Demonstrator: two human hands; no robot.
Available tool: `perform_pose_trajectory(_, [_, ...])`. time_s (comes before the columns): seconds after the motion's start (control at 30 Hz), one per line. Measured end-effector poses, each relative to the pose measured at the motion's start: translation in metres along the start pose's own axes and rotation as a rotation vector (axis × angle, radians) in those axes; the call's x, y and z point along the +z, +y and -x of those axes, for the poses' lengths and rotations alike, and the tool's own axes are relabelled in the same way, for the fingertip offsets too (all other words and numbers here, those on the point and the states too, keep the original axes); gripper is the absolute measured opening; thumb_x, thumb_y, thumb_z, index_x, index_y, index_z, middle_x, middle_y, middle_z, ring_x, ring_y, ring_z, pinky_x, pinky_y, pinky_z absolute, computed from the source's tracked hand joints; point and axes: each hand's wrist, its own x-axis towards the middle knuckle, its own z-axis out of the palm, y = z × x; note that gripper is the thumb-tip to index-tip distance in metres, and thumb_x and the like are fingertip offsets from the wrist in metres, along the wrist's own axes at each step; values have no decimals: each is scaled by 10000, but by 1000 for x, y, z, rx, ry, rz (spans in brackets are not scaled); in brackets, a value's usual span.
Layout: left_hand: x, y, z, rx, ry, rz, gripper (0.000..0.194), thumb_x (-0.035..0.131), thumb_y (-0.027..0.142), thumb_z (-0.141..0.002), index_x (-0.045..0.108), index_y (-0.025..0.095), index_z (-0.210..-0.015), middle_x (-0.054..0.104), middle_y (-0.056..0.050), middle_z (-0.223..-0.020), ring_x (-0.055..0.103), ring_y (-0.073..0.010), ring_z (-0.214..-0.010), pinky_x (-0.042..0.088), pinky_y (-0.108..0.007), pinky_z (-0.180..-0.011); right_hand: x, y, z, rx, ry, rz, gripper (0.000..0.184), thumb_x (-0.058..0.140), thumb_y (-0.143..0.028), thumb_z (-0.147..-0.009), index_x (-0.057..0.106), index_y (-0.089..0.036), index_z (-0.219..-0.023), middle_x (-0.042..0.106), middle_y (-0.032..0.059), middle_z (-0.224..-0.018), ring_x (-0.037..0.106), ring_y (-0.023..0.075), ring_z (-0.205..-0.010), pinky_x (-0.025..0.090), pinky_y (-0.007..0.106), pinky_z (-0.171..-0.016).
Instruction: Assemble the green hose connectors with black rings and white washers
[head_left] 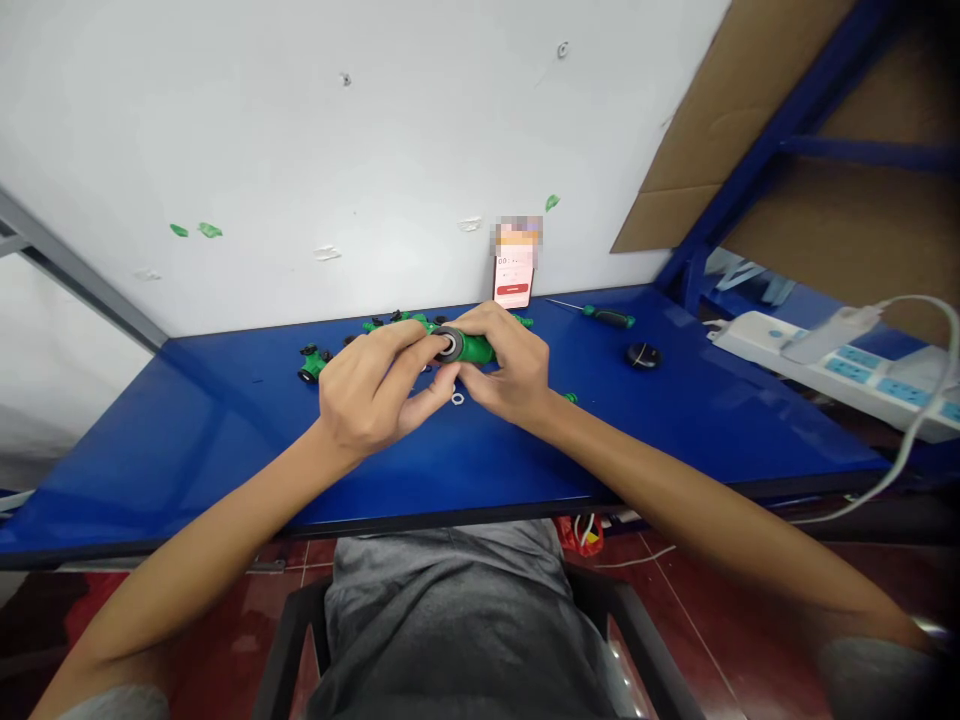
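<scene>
A green plastic hose fitting (477,349) with a black ring and a pale inner part at its open end is held above the table, that end turned toward me. My right hand (511,362) is closed around its green body. The fingers of my left hand (379,385) pinch at the black-ringed end, with the thumb below. A small white ring (457,398) lies on the table just under the hands. More green and black fittings lie behind, partly covered by my hands, and one green fitting (312,364) sits to the left.
On the blue table (225,440), a phone (514,270) leans upright against the white wall. To the right lie a screwdriver (607,317) with a green-black handle and a black mouse-like object (643,356). A white power strip (825,362) with a cable runs along the right edge.
</scene>
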Motion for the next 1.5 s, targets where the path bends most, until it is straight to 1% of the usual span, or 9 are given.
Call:
perform_pose_trajectory(0.13, [-1,4,-7,-42,-10,27,190,843,200,-939,760,175,-1108,774,-74,-971,730,-174,-818,581,-270,-691,-2,1,1,-20,-2,58,323,654,-93,-973,658,-279,-1237,755,31,-1004,725,216,-885,617,379,-737])
perform_pose_trajectory(0.37, [1,-4,-3,-116,-19,203,136,843,285,-981,778,199,-1063,734,-39,-943,650,-117,-733,561,-239,-656,1,-7,-1,82,-19,-21,221,702,-100,-962,671,-255,-1115,736,14,-942,704,191,-828,583,345,-712])
perform_pose_trajectory(0.47, [2,-5,2,-63,33,140,173,873,248,-952,799,200,-1101,752,-30,-924,668,-112,-732,557,-228,-664,2,-10,-1,128,-14,-73,163,725,-118,-960,675,-241,-1054,734,14,-921,694,184,-808,566,335,-711])
perform_pose_trajectory(0.57, [0,-6,3,3,41,120,236,882,240,-942,807,205,-1164,768,-23,-913,688,-111,-740,555,-225,-683,2,-11,0,135,-21,-113,139,723,-129,-961,678,-238,-1036,742,21,-917,691,183,-787,557,340,-705])
perform_pose_trajectory(0.83, [-7,-14,-3,142,-55,61,254,838,290,-986,791,215,-1224,790,-53,-943,716,-135,-721,553,-264,-668,0,-9,0,111,-50,-133,100,726,-188,-975,670,-238,-1041,741,30,-902,691,186,-781,573,341,-705])
perform_pose_trajectory(1.0, [-10,-11,-5,155,-85,9,268,819,286,-992,770,196,-1239,807,-82,-1011,753,-170,-774,571,-290,-681,-2,-10,-3,67,-40,-97,130,708,-161,-967,683,-245,-1064,753,27,-909,698,187,-775,580,345,-700])
perform_pose_trajectory(1.23, [-5,-3,-4,13,-79,-21,286,803,266,-1000,754,184,-1270,793,-92,-1033,771,-180,-841,590,-274,-699,-1,-9,-2,62,26,13,187,669,-116,-960,699,-242,-1095,732,9,-890,677,175,-754,558,337,-662])
perform_pose_trajectory(1.37, [-3,9,-7,-185,-103,116,204,776,228,-1016,744,180,-1211,765,-78,-1041,719,-137,-768,590,-253,-682,-1,-1,3,44,43,76,250,680,-115,-959,697,-269,-1156,743,11,-923,681,189,-774,564,350,-664])
perform_pose_trajectory(1.5, [-5,16,-8,-301,-157,227,274,748,262,-1044,704,186,-1303,747,-73,-1107,615,-90,-662,560,-246,-630,-3,2,4,26,72,94,277,747,-140,-944,704,-286,-1176,748,25,-952,690,211,-806,567,365,-676])
